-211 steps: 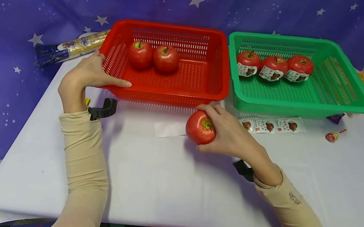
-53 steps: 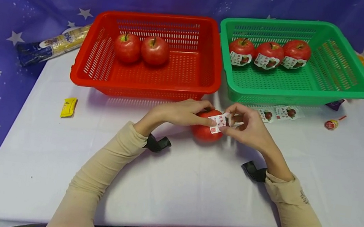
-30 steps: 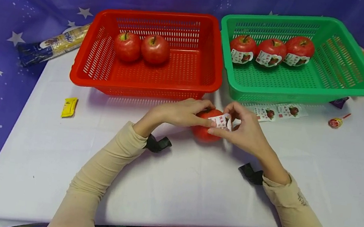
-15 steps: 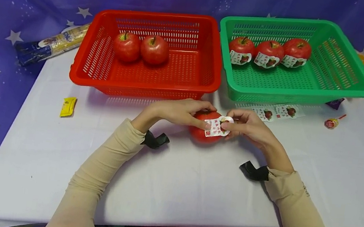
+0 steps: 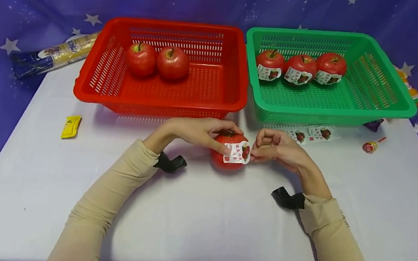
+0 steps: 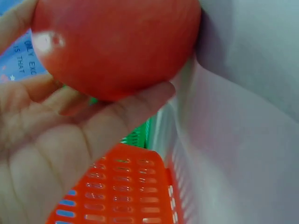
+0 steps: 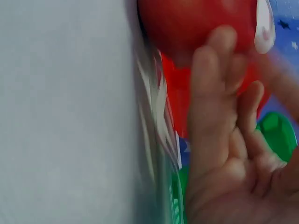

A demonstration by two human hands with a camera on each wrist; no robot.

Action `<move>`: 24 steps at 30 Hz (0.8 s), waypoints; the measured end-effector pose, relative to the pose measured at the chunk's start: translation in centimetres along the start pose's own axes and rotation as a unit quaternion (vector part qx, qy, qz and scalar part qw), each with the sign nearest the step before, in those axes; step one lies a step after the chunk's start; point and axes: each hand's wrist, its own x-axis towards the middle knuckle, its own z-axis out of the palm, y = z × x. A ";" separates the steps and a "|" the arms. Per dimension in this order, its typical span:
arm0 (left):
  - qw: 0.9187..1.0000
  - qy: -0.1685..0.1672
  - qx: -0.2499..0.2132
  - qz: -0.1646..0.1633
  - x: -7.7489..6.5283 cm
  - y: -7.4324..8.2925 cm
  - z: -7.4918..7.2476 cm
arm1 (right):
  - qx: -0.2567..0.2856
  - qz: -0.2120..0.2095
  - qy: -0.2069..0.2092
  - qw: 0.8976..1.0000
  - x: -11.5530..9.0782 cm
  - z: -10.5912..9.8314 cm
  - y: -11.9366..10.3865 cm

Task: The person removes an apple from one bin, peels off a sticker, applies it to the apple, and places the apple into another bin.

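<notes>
My left hand [image 5: 200, 133] grips a red apple [image 5: 220, 160] on the white tabletop, with its thumb pressing the left end of a white apple-print sticker [image 5: 235, 155]. The sticker lies across the apple's near side. In the left wrist view the apple [image 6: 121, 46] sits between thumb and fingers. Just off the right end of the sticker is my right hand [image 5: 281, 150], its fingers relaxed and holding nothing. The right wrist view shows its fingers [image 7: 208, 107] close beside the apple [image 7: 187, 23], slightly blurred, with the sticker's edge [image 7: 264, 32] curving outward.
Behind my left hand stands a red basket [image 5: 164, 106] holding two plain apples. A green basket [image 5: 334, 115] at right holds three stickered apples. A sticker strip [image 5: 313, 135], lollipop [image 5: 370, 147], yellow packet [image 5: 71, 127] and long yellow-blue package [image 5: 56, 55] lie around them.
The left hand moved from the red basket's rim to the apple, which the right hand held before. The right hand brought a sticker onto the apple and has now let go of its right end.
</notes>
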 end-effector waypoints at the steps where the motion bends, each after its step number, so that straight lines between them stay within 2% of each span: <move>1: 1.000 -0.003 -0.007 0.002 0.0 0.0 -0.1 | 0.011 0.000 0.002 1.000 0.0 -0.1 0.0; 4: 1.000 -0.010 -0.020 0.002 0.1 -0.2 -0.3 | 0.040 -0.003 0.000 0.999 0.1 -0.2 0.1; 10: 0.999 -0.012 -0.034 -0.010 0.2 -0.5 -0.3 | 0.068 -0.009 -0.062 0.996 0.1 0.1 0.3; 12: 0.999 -0.017 -0.034 -0.010 0.1 -0.5 -0.4 | 0.064 -0.009 -0.072 0.995 0.1 0.2 0.3; 16: 0.999 -0.023 -0.036 -0.003 0.2 -0.6 -0.5 | 0.029 -0.012 -0.060 0.998 0.2 0.1 0.3; 20: 0.998 -0.035 -0.044 0.014 0.3 -0.8 -0.5 | -0.017 -0.037 -0.063 0.997 0.1 0.1 0.5; 24: 0.997 -0.041 -0.048 0.036 0.0 -1.2 -0.2 | -0.016 -0.064 -0.086 0.994 -0.1 0.0 1.1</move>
